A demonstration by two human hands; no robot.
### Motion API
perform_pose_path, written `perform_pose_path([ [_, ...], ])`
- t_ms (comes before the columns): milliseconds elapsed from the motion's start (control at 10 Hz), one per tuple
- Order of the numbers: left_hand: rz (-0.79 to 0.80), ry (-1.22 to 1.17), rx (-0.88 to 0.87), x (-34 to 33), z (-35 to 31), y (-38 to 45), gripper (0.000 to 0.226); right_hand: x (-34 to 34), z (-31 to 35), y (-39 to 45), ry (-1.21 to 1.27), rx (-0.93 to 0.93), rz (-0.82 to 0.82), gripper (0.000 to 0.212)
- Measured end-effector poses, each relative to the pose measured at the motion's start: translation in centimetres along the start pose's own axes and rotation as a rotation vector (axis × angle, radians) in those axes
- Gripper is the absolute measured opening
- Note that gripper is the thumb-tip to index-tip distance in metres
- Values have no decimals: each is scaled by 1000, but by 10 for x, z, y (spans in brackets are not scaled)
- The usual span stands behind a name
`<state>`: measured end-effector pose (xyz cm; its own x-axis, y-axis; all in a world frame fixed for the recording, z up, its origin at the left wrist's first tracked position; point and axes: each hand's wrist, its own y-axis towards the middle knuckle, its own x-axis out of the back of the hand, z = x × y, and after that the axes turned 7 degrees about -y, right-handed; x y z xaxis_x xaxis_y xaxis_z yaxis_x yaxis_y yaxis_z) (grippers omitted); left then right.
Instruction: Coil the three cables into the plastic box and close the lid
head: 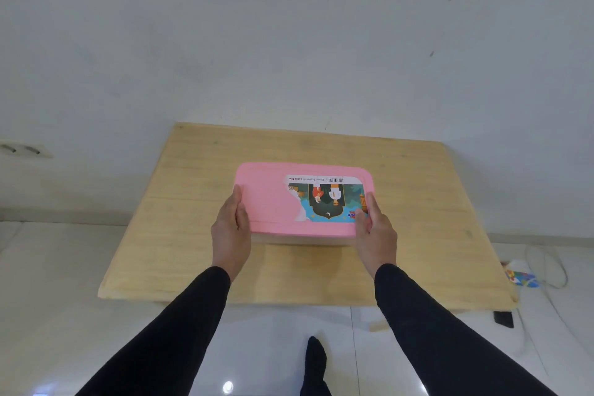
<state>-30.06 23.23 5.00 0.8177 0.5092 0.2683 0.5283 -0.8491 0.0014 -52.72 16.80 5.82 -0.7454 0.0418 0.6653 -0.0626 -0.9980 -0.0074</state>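
Note:
A pink lid [270, 199] with a torn colourful sticker lies flat on top of the plastic box, whose clear wall [302, 240] shows just under the lid's near edge. The box stands in the middle of a low wooden table [193, 235]. My left hand [232, 228] grips the lid's left end, thumb on top. My right hand [374, 228] grips the right end the same way. No cable is visible; whatever is inside the box is hidden by the lid.
The table stands against a white wall on a glossy white tiled floor. At the right, on the floor, lie a white cord [553, 270], a colourful small packet [520, 278] and a black object [503, 318]. A wall socket [22, 148] is at the left. My black-socked foot [316, 363] is below.

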Motion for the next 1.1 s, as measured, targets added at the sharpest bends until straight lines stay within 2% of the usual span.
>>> perform_pose_path([
  [300, -34, -15, 39, -59, -12, 103, 43, -15, 4, 129, -33, 40, 27, 45],
  [500, -68, 5, 85, -80, -11, 158, 43, -33, 6, 184, -44, 59, 48, 45],
  [800, -17, 26, 88, -80, -11, 194, 43, -51, 12, 211, -75, 44, 31, 48],
  [900, 24, 50, 68, -78, -11, 194, 44, -50, 14, 209, -106, 25, 71, 48],
  [1000, 56, 161, 17, -73, -7, 198, 45, -48, 17, 208, -81, 17, 97, 47],
  [1100, -53, 143, 46, -61, -11, 182, 45, -40, 17, 184, -79, 62, -13, 48],
])
